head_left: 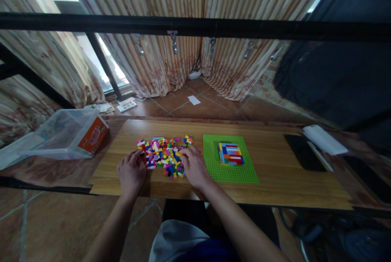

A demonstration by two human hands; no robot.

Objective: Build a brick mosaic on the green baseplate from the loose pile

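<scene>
A loose pile of small, many-coloured building bricks is spread over the left half of the wooden board. My left hand rests at the pile's left edge, its fingers curled together; whatever is under the fingertips is hidden. On the pile's right side, my right hand reaches in with thumb and fingers closed at a yellow building brick. Just right of that hand lies a green studded baseplate. A rectangular block of joined bricks in red, white, blue and yellow sits on it.
The wooden board spans the table. A clear plastic bin with an orange label stands at the left. At the right are a dark flat tablet-like object and a white object. A black metal bar crosses ahead, before curtains.
</scene>
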